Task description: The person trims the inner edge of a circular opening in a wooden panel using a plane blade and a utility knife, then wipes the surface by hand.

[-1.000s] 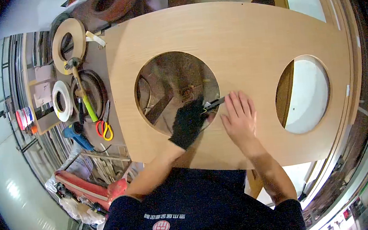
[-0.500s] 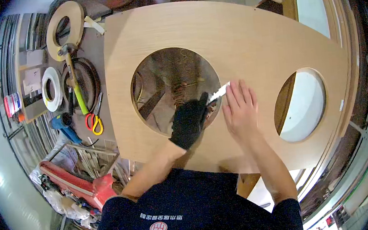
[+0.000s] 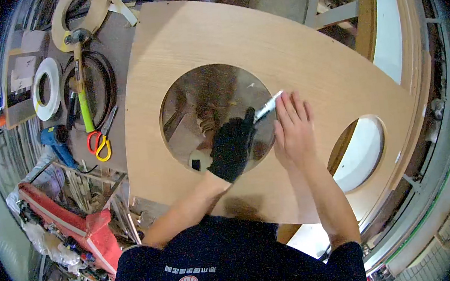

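Note:
My left hand (image 3: 232,148), in a black glove, is closed over the large round hole of a wood-grain panel (image 3: 213,32). From its fingers a slim white-and-dark object (image 3: 268,107) points up to the right, across the hole's right edge. Its exact kind is too small to tell. My right hand (image 3: 296,127), bare, lies flat on the panel just right of that edge. Its fingers are stretched out, their tips beside the object's far end. A second, smaller round hole (image 3: 340,150) is cut in the panel to the right.
On the surface at left lie a hammer (image 3: 81,84), red-and-yellow scissors (image 3: 102,139), a white tape roll (image 3: 40,105), a wide tan roll (image 3: 100,16), a dark coil (image 3: 109,81) and a blue power tool (image 3: 61,144). A red bench-like object (image 3: 57,210) stands at lower left.
The view has shifted and turned slightly, moving the tools and the small hole leftward in the picture. Both hands keep nearly the same place at the large hole's right edge.

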The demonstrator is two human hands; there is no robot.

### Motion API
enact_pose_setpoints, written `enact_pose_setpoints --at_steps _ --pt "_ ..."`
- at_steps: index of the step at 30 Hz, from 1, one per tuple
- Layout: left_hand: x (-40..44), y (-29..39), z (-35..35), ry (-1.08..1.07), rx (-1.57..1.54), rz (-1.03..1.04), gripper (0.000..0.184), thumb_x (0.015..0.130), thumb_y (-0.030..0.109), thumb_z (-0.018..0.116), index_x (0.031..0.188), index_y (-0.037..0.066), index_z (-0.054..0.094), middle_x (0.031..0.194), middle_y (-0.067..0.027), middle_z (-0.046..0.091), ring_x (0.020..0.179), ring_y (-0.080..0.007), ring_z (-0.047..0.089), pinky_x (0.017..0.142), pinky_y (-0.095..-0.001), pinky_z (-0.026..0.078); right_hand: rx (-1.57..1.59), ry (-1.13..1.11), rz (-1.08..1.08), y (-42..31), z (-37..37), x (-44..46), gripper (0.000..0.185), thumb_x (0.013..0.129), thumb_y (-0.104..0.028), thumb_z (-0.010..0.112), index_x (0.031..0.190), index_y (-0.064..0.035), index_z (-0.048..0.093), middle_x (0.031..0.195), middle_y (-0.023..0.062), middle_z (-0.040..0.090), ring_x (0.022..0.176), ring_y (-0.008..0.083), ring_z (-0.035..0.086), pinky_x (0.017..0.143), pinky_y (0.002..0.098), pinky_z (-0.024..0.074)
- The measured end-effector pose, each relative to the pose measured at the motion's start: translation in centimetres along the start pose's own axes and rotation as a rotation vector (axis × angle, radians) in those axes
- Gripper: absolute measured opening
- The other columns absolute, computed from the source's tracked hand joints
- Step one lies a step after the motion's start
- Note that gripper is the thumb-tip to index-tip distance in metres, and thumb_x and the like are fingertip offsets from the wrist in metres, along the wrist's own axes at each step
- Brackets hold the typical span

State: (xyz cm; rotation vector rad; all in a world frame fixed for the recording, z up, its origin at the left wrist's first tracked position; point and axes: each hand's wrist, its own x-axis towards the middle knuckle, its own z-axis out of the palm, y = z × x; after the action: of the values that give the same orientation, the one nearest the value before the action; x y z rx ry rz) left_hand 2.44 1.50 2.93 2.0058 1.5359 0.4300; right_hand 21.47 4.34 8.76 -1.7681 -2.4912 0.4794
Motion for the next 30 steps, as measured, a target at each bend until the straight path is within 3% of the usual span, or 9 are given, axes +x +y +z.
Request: enact_pose_setpoints --at_steps 3,7,10,15,18,23,26,27,30 --pt "2.4 -0.7 -1.1 0.057 -0.080 -0.075 0.051 0.095 0.014 0.061 0.143 0.003 0.050 0.086 -0.0181 0.064 0.073 -0.0324 0.063 0.064 -0.0459 0.051 0.022 0.005 -0.032 0.2 0.1 4.8 0.056 0.098 -0.019 0.054 0.149 0.0006 0.043 0.157 0.0165 0.042 0.151 0.0357 0.030 0.123 0.0528 0.0163" --pt "-0.3 0.4 0.0 -0.012 -0.064 -0.013 0.054 0.092 0.009 0.058 0.145 0.002 0.050 0.090 -0.0175 0.064 0.073 -0.0309 0.063 0.063 -0.0452 0.051 -0.070 -0.057 -0.039 0.9 -0.3 2.0 0.059 0.096 -0.018 0.056 0.151 -0.0027 0.043 0.156 0.0157 0.044 0.148 0.0377 0.034 0.121 0.0531 0.0211" --pt "1.3 -0.3 0.4 0.069 0.020 -0.034 0.053 0.093 0.012 0.059 0.144 0.003 0.050 0.087 -0.0164 0.064 0.071 -0.0302 0.063 0.061 -0.0450 0.051 -0.037 -0.042 -0.112 2.2 0.4 3.0 0.059 0.097 -0.018 0.056 0.151 -0.0023 0.043 0.157 0.0159 0.043 0.149 0.0372 0.032 0.122 0.0521 0.0189" --pt "2.6 0.1 2.0 0.127 0.008 -0.247 0.052 0.096 0.020 0.059 0.144 0.002 0.049 0.084 -0.0141 0.063 0.071 -0.0281 0.064 0.055 -0.0419 0.052 -0.025 -0.028 -0.221 2.8 0.5 7.3 0.060 0.095 -0.017 0.058 0.151 -0.0022 0.043 0.157 0.0160 0.043 0.149 0.0375 0.032 0.122 0.0511 0.0181" --pt "1.9 1.6 1.5 0.097 0.018 -0.210 0.052 0.097 0.021 0.059 0.145 0.002 0.049 0.085 -0.0143 0.062 0.071 -0.0285 0.065 0.053 -0.0415 0.053 -0.063 -0.039 -0.241 3.1 -0.1 7.7 0.058 0.093 -0.019 0.061 0.148 -0.0041 0.048 0.156 0.0122 0.046 0.149 0.0339 0.033 0.123 0.0509 0.0194" --pt "3.0 -1.6 0.0 0.360 0.046 -0.367 0.052 0.097 0.017 0.060 0.144 -0.002 0.049 0.092 -0.0188 0.063 0.079 -0.0332 0.064 0.068 -0.0427 0.053 -0.052 -0.020 -0.436 -0.8 1.1 14.2 0.057 0.094 -0.023 0.058 0.148 -0.0073 0.048 0.156 0.0090 0.047 0.150 0.0297 0.033 0.123 0.0494 0.0199" --pt "3.2 -1.7 1.6 0.559 0.101 -0.300 0.054 0.098 0.018 0.060 0.146 -0.003 0.046 0.101 -0.0217 0.064 0.085 -0.0360 0.064 0.071 -0.0456 0.053 -0.079 -0.029 -0.507 -1.2 1.3 15.6 0.058 0.094 -0.023 0.058 0.149 -0.0080 0.047 0.156 0.0089 0.046 0.150 0.0292 0.033 0.123 0.0485 0.0203" --pt "2.8 -0.6 1.2 0.402 -0.035 -0.364 0.057 0.099 0.018 0.060 0.149 -0.003 0.042 0.106 -0.0232 0.063 0.092 -0.0368 0.063 0.073 -0.0454 0.053 -0.104 -0.045 -0.503 -0.7 1.1 15.6 0.058 0.094 -0.023 0.058 0.149 -0.0080 0.047 0.157 0.0090 0.046 0.150 0.0290 0.033 0.123 0.0483 0.0202" --pt "3.0 -1.5 0.4 0.438 -0.052 -0.443 0.058 0.099 0.017 0.060 0.150 -0.002 0.041 0.105 -0.0231 0.063 0.092 -0.0370 0.063 0.073 -0.0449 0.053 -0.146 -0.094 -0.536 -0.2 0.6 16.1 0.058 0.094 -0.023 0.057 0.150 -0.0080 0.046 0.158 0.0090 0.044 0.151 0.0286 0.031 0.124 0.0482 0.0195"
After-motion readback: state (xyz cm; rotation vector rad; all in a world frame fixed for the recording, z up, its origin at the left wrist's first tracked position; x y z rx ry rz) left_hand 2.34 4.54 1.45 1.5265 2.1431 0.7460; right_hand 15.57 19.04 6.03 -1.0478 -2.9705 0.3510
